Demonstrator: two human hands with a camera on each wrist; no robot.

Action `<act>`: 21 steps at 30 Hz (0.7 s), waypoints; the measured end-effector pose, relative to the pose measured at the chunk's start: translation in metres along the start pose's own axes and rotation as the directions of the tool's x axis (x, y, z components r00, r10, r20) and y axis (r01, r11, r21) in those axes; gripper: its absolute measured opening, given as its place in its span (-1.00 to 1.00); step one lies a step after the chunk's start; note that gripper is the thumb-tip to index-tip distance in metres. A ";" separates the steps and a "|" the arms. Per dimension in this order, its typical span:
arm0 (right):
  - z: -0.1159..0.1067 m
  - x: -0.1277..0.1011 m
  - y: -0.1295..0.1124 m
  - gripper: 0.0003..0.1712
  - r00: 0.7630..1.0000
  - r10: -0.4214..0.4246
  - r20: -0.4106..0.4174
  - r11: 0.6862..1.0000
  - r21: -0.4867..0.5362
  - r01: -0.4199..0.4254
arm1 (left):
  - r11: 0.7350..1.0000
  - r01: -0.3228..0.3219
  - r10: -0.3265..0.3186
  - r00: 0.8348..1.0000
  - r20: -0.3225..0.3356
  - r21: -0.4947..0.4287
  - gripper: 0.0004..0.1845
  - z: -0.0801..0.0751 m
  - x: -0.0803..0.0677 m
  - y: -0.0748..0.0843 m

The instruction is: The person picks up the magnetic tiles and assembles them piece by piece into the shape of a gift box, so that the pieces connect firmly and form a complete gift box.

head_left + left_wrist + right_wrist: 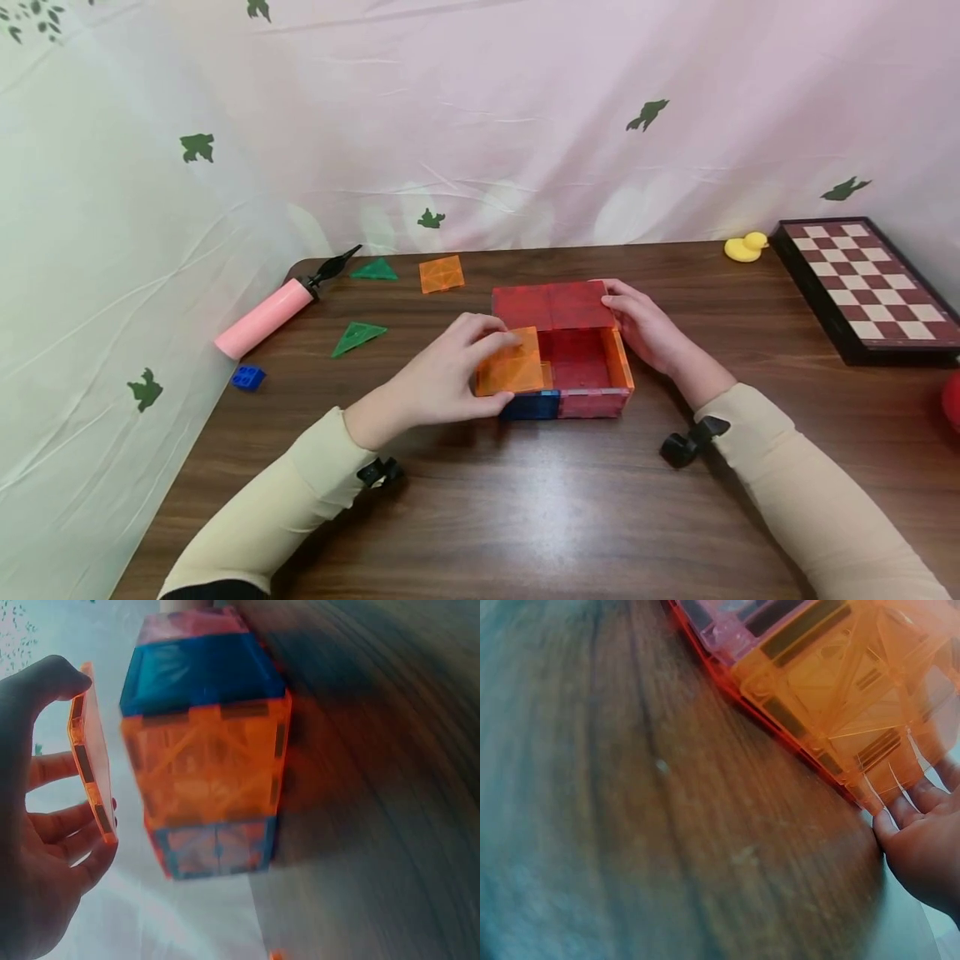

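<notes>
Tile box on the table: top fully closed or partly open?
Partly open: the tile box lacks a lid at its front right; the left hand holds an orange tile over front left.

No writing, label, brand or number can be read anywhere: the tile box point(562, 350), the chessboard point(870, 283) and the pink pump point(262, 317) all show none.

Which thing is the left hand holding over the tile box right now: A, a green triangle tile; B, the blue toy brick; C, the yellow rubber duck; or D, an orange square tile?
D: the left hand pinches an orange square tile at the box's near left corner, while the green triangle, blue brick and yellow duck lie untouched on the table.
</notes>
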State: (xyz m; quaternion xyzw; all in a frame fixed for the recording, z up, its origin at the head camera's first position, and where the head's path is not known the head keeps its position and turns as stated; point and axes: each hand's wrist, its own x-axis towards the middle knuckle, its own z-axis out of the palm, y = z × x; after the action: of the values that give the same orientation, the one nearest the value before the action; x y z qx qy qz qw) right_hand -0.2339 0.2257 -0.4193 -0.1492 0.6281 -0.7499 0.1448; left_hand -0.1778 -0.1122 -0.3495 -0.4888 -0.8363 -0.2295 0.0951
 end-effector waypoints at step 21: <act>0.000 -0.001 -0.001 -0.66 0.999 0.032 -0.024 0.998 -0.047 -0.033 | 0.999 0.011 -0.009 0.999 0.043 -0.034 -0.44 0.023 0.017 -0.005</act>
State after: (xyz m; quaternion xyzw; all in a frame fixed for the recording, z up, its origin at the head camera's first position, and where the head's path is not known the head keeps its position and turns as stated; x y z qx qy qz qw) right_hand -0.2336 0.2264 -0.4188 -0.1338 0.6497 -0.7339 0.1463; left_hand -0.1893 -0.0909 -0.3645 -0.4910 -0.8365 -0.2339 0.0674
